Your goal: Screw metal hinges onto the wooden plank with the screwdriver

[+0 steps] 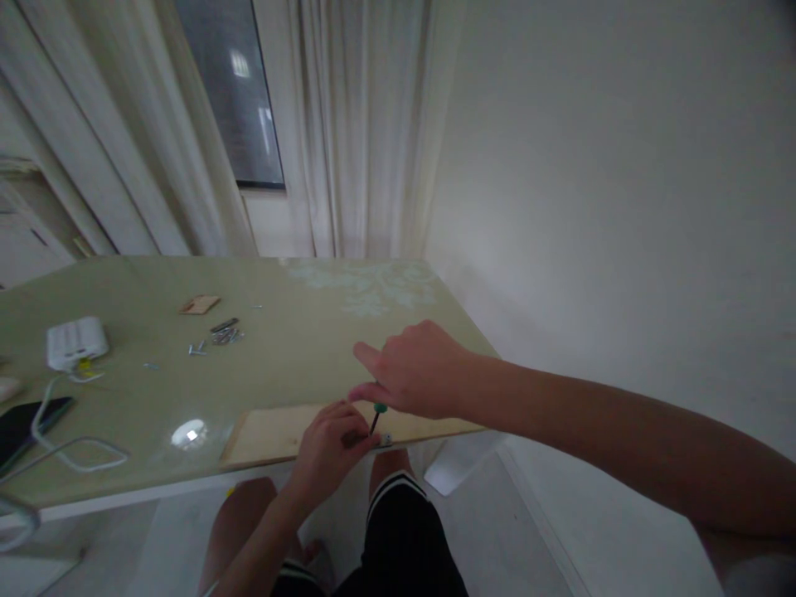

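Observation:
A pale wooden board (274, 434) lies along the near edge of the table. My right hand (418, 369) is closed around a screwdriver (376, 417); its green handle end and dark shaft show below the fingers, the shaft slanting down to the board's near edge. Beside the tip, my left hand (332, 441) rests on the board with thumb and fingers pinched at the shaft's lower end. Whatever sits between those fingertips is hidden. A small metal fitting (386, 439) is on the board's edge, just right of the left fingertips.
On the green-topped table (298, 348) lie several loose screws (197, 348), a small pile of metal hardware (227, 333) and a small wooden piece (200, 304). Farther left are a white power strip (76, 342), its cable (59, 448) and a dark phone (28, 427). A wall (622, 207) borders the right.

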`<action>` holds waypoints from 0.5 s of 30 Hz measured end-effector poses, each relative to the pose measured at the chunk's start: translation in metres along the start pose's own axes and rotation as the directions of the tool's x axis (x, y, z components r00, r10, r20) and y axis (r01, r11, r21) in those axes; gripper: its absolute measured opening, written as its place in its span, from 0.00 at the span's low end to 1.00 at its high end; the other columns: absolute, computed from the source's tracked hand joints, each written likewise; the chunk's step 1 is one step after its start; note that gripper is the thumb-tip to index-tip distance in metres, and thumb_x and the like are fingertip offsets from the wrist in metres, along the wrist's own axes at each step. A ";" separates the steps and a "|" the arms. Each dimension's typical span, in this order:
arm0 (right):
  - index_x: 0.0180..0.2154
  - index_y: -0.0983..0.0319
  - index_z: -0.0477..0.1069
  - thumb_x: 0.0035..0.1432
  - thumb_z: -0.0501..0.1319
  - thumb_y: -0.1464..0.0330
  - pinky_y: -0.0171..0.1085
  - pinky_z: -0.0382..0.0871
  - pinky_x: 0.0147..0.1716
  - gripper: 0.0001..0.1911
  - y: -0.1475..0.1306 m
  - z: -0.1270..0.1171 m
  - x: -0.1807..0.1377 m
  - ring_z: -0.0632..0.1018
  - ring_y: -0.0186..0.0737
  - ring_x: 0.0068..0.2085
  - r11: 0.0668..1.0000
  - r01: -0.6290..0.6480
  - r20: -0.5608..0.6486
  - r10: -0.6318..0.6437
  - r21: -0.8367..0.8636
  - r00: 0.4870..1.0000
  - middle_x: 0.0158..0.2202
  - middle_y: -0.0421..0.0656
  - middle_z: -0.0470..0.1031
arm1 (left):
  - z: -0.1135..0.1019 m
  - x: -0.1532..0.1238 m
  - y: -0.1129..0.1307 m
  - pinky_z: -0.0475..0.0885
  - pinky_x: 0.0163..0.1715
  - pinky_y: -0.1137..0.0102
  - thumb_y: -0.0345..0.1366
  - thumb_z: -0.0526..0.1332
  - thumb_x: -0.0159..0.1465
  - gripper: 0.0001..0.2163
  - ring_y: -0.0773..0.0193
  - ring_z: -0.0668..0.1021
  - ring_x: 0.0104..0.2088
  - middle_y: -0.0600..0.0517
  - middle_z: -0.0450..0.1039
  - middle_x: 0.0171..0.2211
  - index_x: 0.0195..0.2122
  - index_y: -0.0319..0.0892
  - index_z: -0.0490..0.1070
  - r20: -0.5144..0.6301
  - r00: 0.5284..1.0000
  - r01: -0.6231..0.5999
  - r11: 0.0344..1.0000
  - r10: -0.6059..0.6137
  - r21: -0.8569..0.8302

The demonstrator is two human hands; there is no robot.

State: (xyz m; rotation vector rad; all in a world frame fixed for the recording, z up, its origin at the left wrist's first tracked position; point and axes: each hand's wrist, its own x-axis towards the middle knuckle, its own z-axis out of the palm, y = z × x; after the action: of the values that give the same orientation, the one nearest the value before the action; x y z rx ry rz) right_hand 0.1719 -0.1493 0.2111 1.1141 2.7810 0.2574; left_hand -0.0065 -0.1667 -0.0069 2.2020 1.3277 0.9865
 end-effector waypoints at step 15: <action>0.59 0.63 0.67 0.67 0.59 0.76 0.40 0.69 0.53 0.20 0.020 0.004 0.005 0.76 0.45 0.55 0.880 0.406 -0.165 -0.375 0.246 0.912 0.55 0.51 0.74 | -0.007 0.003 0.003 0.67 0.41 0.67 0.41 0.71 0.64 0.09 0.58 0.77 0.38 0.52 0.77 0.33 0.29 0.45 0.77 0.094 0.995 0.023 0.999 -0.019 -0.043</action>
State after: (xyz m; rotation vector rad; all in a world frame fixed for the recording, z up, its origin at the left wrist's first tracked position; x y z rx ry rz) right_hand 0.1829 -0.1309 0.2111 0.5613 3.1310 -0.1212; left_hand -0.0091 -0.1655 0.0006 2.1691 1.2730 0.8856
